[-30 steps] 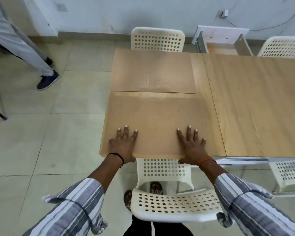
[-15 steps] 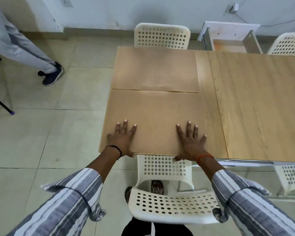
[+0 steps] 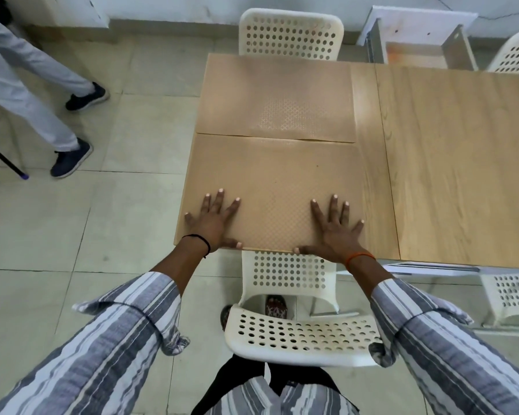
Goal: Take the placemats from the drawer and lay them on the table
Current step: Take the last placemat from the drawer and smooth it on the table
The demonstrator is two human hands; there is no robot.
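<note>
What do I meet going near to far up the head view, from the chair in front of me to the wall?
Near white chair → near placemat under left hand and right hand → far placemat → far white chair.

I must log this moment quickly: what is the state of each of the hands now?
Left hand: open, fingers spread flat, pressing on the near placemat.
Right hand: open, fingers spread flat on the same placemat.

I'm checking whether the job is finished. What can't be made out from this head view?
- Open drawer: its near part sits behind the table edge, so leftover placemats can't be ruled out.
- Table: right end cut off by the frame.
- Near placemat: front corners covered by left hand and right hand.
</note>
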